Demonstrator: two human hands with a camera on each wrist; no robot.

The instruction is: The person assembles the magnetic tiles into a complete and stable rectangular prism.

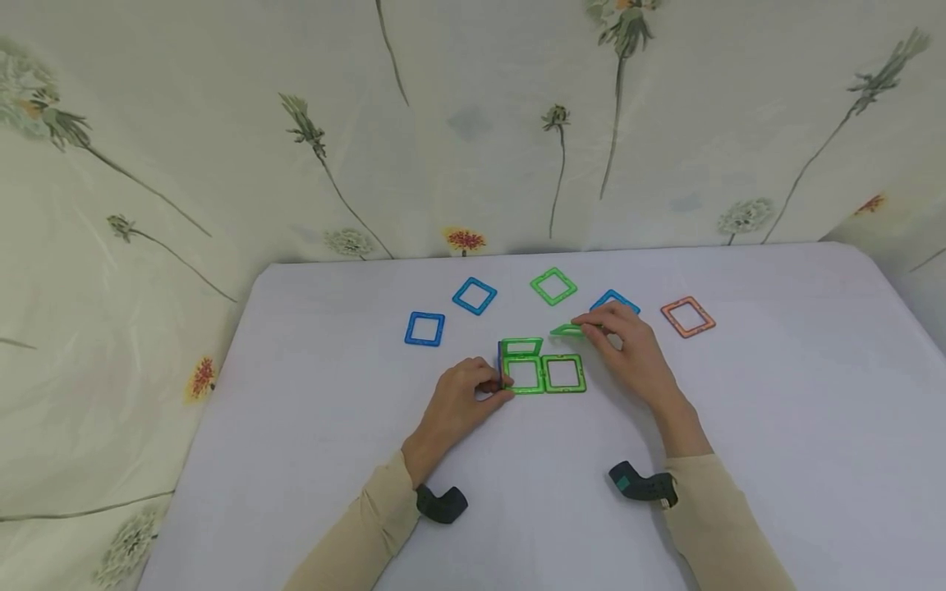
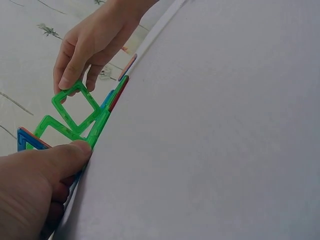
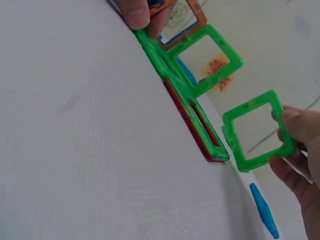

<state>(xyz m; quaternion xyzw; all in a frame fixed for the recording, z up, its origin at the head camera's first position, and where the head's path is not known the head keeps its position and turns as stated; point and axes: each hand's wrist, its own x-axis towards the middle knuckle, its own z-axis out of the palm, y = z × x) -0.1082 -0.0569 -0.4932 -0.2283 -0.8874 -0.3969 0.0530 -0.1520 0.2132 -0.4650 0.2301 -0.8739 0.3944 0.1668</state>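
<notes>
On the white table lie two joined green square magnetic tiles, a left one (image 1: 524, 391) and a right one (image 1: 564, 391). A green tile (image 1: 521, 341) stands upright at the left one's back edge, and a blue tile (image 1: 500, 355) stands along its left side. My left hand (image 1: 461, 398) pinches the assembly at its front-left corner, thumb (image 2: 75, 156) on the green corner and fingers behind the blue tile. Above and behind the right-hand flat tile, my right hand (image 1: 626, 349) holds another green square tile (image 3: 242, 164) by its edge, tilted and raised off the table.
Loose square tiles lie in an arc behind: blue ones (image 1: 424, 341) (image 1: 475, 309), a green one (image 1: 553, 300) and an orange one (image 1: 688, 332). Another blue tile (image 1: 612, 294) is partly covered by my right hand. A red layer (image 3: 187, 120) shows beneath the right-hand flat green tile.
</notes>
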